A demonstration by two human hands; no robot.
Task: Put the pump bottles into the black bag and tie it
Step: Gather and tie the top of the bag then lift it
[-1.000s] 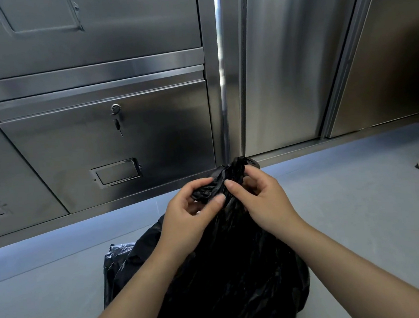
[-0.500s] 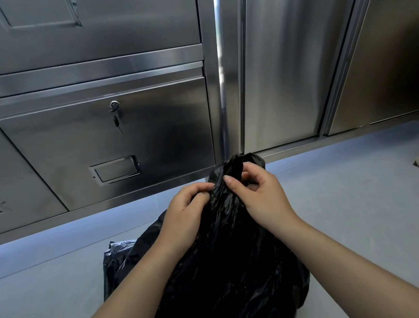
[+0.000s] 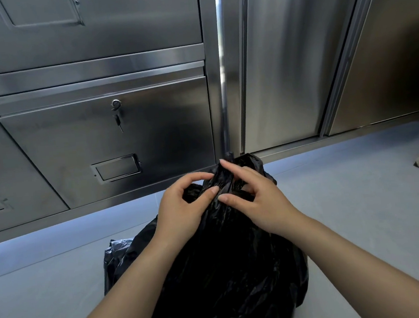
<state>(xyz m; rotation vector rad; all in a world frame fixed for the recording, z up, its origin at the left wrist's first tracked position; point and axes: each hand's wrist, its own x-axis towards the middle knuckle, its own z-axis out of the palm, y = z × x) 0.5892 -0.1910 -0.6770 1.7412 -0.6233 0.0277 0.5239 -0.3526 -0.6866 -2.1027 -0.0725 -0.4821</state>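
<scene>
The black bag stands on the grey floor close to the foot of the steel cabinets, its gathered neck rising upright between both hands. The left hand pinches the neck's left side; the right hand has its grip closed on the neck's upper, right part, fingertips nearly touching the left's. No pump bottles show; the bulging bag probably holds them. The knot looks unfinished.

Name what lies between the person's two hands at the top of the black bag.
In the head view, the gathered neck of the black bag lies between the left hand and right hand; both pinch it.
</scene>
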